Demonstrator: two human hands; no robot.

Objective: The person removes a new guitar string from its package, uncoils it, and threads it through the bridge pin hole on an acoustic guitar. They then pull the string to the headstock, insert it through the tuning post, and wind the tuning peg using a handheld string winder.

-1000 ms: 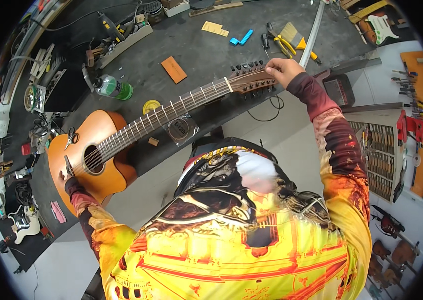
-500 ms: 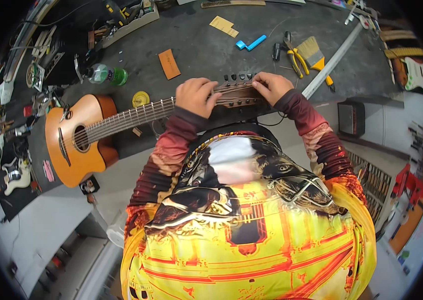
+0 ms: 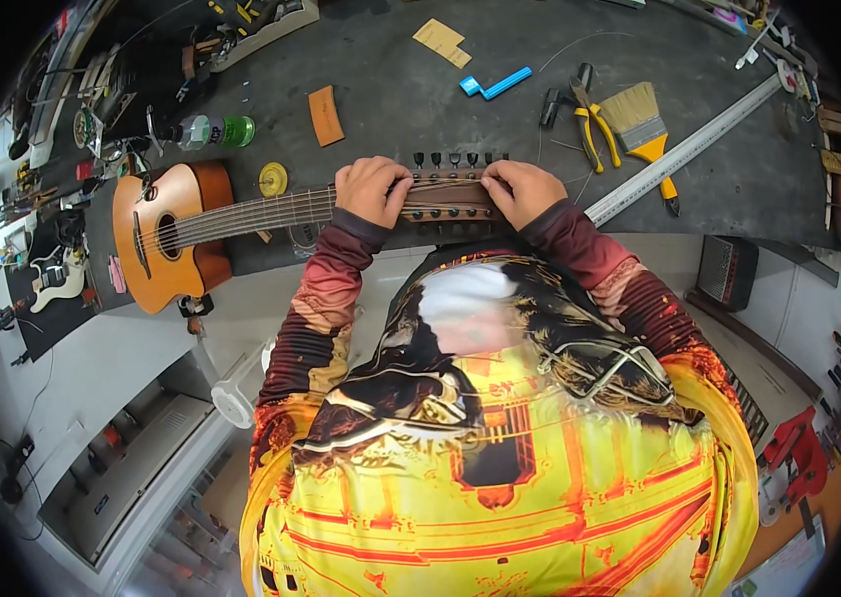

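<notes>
An orange-brown acoustic guitar [image 3: 167,239] lies flat on the dark workbench [image 3: 390,90], body to the left, headstock [image 3: 450,194] with black tuning pegs in front of me. My left hand [image 3: 371,189] rests over the neck where it meets the headstock, fingers curled on the strings. My right hand [image 3: 523,189] grips the far end of the headstock. Both sleeves are red and yellow patterned.
On the bench behind the guitar lie a yellow-handled brush [image 3: 644,124], yellow pliers [image 3: 589,119], a blue tool [image 3: 495,84], a brown leather block [image 3: 323,114], a yellow disc [image 3: 273,179], a green-capped bottle [image 3: 209,131] and a long metal ruler [image 3: 684,154]. A small amplifier [image 3: 729,274] stands lower right.
My left hand left the guitar body and came onto the neck by the headstock. My right hand stayed at the headstock. The view shifted, so the guitar now lies more level.
</notes>
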